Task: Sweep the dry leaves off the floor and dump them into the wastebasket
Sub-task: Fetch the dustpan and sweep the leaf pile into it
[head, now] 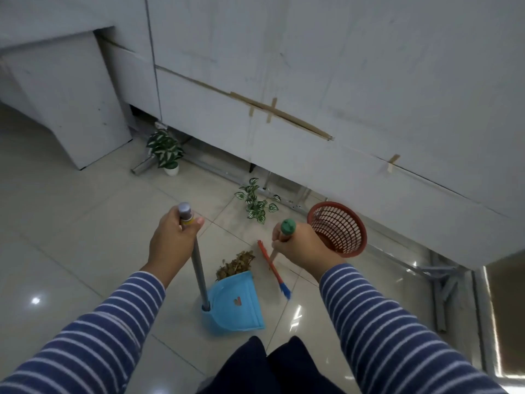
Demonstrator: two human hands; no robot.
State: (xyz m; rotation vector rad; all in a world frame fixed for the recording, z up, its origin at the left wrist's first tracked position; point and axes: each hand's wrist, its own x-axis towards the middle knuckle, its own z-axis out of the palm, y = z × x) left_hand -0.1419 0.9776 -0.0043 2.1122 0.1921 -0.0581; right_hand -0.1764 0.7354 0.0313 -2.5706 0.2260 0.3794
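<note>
Left hand [170, 240] is closed round the top of the grey dustpan handle [197, 265]; right hand [301, 245] is closed round the green-capped end of the broom handle [287, 227]. Both sleeves are seen in blue with white stripes.

White wall panels [341, 66] are seen along the far side, above the pale tiled floor [71, 223].
Red mesh wastebasket [339, 227] is tilted, just beyond the right hand.
Blue dustpan [235, 301] is set on the floor between the hands.
Red and blue broom head [274, 268] is placed just right of the dustpan.
Dry leaves [235, 264] are heaped at the dustpan's far edge.
Two small green-and-white plants [164, 150] [257, 201] are noted near the wall.
</note>
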